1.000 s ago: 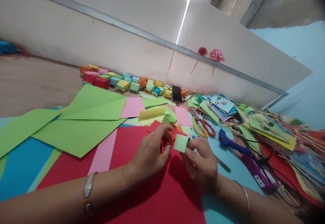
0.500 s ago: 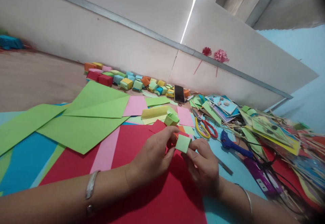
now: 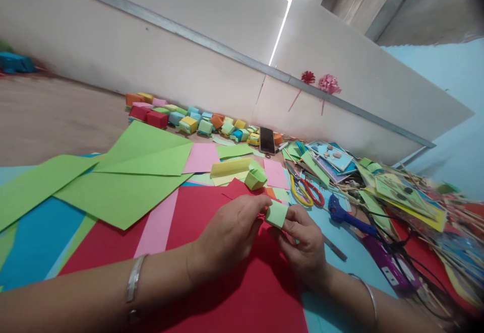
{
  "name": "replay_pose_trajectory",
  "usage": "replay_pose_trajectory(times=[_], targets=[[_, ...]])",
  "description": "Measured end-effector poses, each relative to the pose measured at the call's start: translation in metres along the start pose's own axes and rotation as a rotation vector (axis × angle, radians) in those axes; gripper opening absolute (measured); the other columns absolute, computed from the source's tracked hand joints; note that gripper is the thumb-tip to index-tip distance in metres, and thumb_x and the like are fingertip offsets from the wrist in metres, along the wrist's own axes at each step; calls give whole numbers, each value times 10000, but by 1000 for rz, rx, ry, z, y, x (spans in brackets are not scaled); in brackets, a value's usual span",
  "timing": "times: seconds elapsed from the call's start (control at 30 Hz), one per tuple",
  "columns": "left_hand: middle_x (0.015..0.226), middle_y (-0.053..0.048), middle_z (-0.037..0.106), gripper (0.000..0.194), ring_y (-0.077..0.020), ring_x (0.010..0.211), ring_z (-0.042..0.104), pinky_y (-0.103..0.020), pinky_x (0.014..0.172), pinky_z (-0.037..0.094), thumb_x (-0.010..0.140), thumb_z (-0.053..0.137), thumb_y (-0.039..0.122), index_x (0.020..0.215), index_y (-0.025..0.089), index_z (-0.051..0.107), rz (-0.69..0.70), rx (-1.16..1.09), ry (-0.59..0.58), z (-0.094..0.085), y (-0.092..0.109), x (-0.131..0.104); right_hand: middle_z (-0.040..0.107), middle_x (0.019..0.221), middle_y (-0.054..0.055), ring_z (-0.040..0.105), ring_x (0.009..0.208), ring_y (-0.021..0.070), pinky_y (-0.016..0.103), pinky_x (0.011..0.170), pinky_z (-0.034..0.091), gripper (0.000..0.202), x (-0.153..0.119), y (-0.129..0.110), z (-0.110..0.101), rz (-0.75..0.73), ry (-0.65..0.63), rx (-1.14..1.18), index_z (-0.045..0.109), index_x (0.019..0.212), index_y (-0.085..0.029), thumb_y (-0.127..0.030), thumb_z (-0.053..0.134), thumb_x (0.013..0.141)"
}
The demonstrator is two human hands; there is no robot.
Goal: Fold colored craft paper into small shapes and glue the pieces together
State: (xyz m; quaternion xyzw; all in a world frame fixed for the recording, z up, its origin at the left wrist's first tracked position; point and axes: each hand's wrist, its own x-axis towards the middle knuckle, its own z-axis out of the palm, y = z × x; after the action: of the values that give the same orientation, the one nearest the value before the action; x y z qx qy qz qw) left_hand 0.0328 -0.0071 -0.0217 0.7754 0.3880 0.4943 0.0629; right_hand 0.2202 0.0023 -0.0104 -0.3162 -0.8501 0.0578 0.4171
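Observation:
A small light green paper piece (image 3: 277,214) with a squarish face is held between both hands above a red sheet (image 3: 227,292). My left hand (image 3: 232,232) has its fingertips closed at the piece's left edge. My right hand (image 3: 302,240) pinches its right side with thumb and fingers. Just beyond the hands sits a green folded paper box (image 3: 255,178), beside a folded yellow paper (image 3: 230,171) and a small red paper (image 3: 236,188). The piece's underside is hidden.
Large green sheets (image 3: 128,192) lie at left. Small paper boxes (image 3: 157,119) line the wall, near a phone (image 3: 266,140). At right are scissors (image 3: 301,192), a blue glue gun (image 3: 350,215), a purple power strip (image 3: 391,267) with cables, and piled cards and sticks.
The light green piece has shifted slightly right and tilted. My left fingertips have moved right along with it, over its upper left corner.

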Motion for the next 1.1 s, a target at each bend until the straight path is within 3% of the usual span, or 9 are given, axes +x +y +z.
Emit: replay_pose_trajectory(times=[0.27, 0.57, 0.73, 0.9, 1.1], targets=[[757, -3, 637, 139, -139, 627, 567, -254, 583, 463, 768, 503, 88, 830, 210, 530, -228, -169, -32, -7, 6, 8, 556, 796, 45, 534, 737, 183, 321, 641, 468, 198, 1, 1, 0, -15, 28, -54, 712, 1034, -202, -182, 590, 880], [895, -88, 713, 260, -213, 758, 651, -379, 712, 538, 688, 655, 234, 938, 164, 641, -633, -645, -96, -1, 7, 9, 577, 762, 44, 497, 728, 178, 316, 648, 375, 124, 3, 1, 3, -135, 83, -257, 686, 878, -180, -171, 564, 901], [826, -92, 723, 302, -199, 667, 633, -306, 531, 514, 617, 714, 259, 893, 141, 677, -795, -790, -126, -3, 13, 13, 597, 806, 59, 488, 757, 176, 316, 669, 348, 129, 4, -2, 2, -172, 97, -275, 675, 874, -173, -127, 555, 892], [760, -87, 731, 271, -192, 621, 628, -306, 524, 504, 609, 726, 253, 858, 147, 703, -848, -782, -111, -6, 14, 15, 580, 784, 51, 468, 746, 170, 313, 670, 337, 135, 4, -4, 0, -194, 97, -310, 657, 820, -166, -123, 548, 885], [883, -133, 764, 249, -252, 761, 684, -362, 644, 543, 644, 692, 249, 870, 150, 728, -762, -729, -107, -4, 10, 12, 609, 771, 49, 467, 730, 166, 316, 655, 323, 153, 6, -6, -1, -260, 117, -361, 661, 839, -170, -95, 541, 895]])
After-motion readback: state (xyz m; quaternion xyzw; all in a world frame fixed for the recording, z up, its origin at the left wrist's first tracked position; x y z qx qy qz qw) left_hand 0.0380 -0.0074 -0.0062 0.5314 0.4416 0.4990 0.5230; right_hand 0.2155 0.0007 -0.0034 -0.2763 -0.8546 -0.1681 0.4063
